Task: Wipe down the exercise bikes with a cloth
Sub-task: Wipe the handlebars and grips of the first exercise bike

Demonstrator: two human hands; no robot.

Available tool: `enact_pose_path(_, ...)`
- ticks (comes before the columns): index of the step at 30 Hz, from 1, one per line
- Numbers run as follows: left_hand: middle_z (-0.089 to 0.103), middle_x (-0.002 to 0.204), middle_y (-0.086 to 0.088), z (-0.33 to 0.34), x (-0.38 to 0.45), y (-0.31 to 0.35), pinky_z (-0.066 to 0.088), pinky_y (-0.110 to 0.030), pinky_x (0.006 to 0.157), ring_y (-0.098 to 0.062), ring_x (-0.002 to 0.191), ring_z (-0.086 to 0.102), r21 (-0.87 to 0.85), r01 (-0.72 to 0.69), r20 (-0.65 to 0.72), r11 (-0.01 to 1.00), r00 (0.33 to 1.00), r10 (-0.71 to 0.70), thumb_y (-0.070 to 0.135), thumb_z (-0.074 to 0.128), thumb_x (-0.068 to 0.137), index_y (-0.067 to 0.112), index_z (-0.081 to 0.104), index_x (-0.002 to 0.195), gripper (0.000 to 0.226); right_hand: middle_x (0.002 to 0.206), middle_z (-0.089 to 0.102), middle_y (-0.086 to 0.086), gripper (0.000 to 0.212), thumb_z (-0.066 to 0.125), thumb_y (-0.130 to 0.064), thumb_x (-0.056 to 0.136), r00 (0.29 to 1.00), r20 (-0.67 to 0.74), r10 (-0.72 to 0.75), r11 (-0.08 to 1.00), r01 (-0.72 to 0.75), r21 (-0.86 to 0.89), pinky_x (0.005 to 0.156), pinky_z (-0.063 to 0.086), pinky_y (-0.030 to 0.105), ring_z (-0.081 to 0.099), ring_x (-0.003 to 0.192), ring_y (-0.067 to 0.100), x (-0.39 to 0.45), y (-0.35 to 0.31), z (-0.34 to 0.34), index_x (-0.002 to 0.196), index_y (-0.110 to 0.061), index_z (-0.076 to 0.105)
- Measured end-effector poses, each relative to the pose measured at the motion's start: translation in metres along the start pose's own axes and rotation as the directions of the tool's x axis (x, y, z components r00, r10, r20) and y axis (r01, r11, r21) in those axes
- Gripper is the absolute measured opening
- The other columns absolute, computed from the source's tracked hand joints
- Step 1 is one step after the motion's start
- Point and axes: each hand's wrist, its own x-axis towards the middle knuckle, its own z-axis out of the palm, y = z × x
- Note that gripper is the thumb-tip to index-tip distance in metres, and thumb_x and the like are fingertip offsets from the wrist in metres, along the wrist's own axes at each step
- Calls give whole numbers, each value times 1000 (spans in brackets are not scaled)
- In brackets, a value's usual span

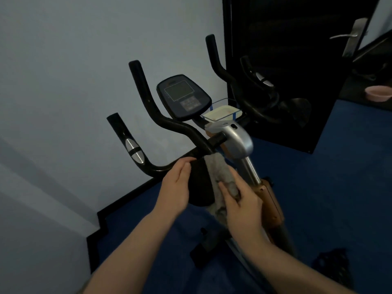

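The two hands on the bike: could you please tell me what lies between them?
In the head view, a black pad on the handlebar sits between them, the left hand resting on one side, the right hand pressing the grey cloth on the other.

— Standing at right: a black door [297, 66], bearing a metal lever handle [350, 37].
— Sitting beyond its edge, far right: a pink bowl [377, 93].
— Covering the ground: blue floor [339, 177].
— Running along the pale wall [63, 81]: black baseboard [127, 196].
— Lying at bottom right: something dark and perforated [331, 262], too blurred for telling.
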Motion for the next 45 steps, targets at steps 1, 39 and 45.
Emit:
enact_pose_path(1,67,108,9,-4,1,1,47,-20,88,-4,104,61,-8,-17,64,1000,998,18,39,36,103,36,65,109,30,126,64,-5,40,59,-15,94,999,-21,37,999,-36,14,103,47,31,55,121,3,4,-2,3,134,-19,57)
enact_pose_path(39,72,95,3,0,19,1,55,-26,74,-9,90,68,-360,60,97,931,995,-26,30,41,103,26,70,95,31,101,47,-12,34,60,-41,91,963,-266,-49,847,-101,-522,81,33,1,46,94,-2,-2,-48,53,118,-23,68)
enact_pose_path(45,72,96,3,2,19,2,56,-34,78,-14,90,68,-372,70,67,926,997,-49,38,35,104,30,71,89,40,106,59,-6,26,65,-28,91,989,-145,-24,832,-61,-551,89,45,17,55,98,2,-21,-46,53,116,-22,68)
